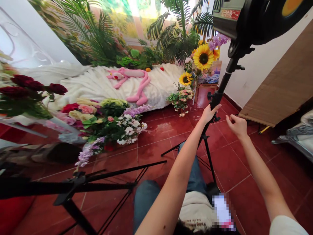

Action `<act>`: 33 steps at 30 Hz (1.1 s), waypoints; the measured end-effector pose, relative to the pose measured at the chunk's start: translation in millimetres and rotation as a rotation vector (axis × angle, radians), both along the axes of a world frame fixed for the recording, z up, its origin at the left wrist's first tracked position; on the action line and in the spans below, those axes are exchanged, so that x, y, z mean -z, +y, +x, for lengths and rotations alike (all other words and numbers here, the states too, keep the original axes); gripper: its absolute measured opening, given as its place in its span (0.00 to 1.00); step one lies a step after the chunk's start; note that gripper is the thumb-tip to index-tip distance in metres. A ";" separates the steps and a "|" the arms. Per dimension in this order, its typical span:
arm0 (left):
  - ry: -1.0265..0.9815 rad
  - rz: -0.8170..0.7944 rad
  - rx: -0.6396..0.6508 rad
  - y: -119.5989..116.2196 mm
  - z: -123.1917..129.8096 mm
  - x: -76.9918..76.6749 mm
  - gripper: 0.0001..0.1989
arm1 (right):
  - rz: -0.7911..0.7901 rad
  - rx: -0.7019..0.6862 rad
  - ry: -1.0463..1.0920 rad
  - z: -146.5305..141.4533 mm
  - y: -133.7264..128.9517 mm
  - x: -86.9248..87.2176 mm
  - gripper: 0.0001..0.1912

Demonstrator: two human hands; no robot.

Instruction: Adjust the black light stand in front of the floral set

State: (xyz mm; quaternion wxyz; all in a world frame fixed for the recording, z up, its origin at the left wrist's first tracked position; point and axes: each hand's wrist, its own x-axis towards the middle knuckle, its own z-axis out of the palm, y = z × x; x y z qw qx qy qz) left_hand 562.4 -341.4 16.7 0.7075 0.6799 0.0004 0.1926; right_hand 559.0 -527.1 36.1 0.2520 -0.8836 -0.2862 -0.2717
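Observation:
A black light stand rises at the right of centre, with a large lamp head on top. My left hand is wrapped round its pole beside a clamp knob. To the right of the pole, apart from it, my right hand has its fingers curled; whether anything small is between them is hidden. The stand's legs spread on the red tiles near my knees.
A second black tripod lies across the lower left. Flowers and a white-draped platform with a pink plush toy are ahead. Sunflowers stand behind the pole. A brown panel leans at right.

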 end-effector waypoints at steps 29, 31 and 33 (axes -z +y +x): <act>-0.067 0.158 -0.211 -4.7 2.1 5.5 0.11 | 0.436 -0.333 0.352 52.1 127.1 -86.9 0.18; -0.066 0.162 -0.213 -5.6 -1.0 3.1 0.12 | 0.431 -0.380 0.333 55.5 126.5 -103.0 0.19; -0.063 0.157 -0.210 -6.3 -3.8 1.2 0.13 | 0.439 -0.423 0.304 62.0 127.4 -116.5 0.21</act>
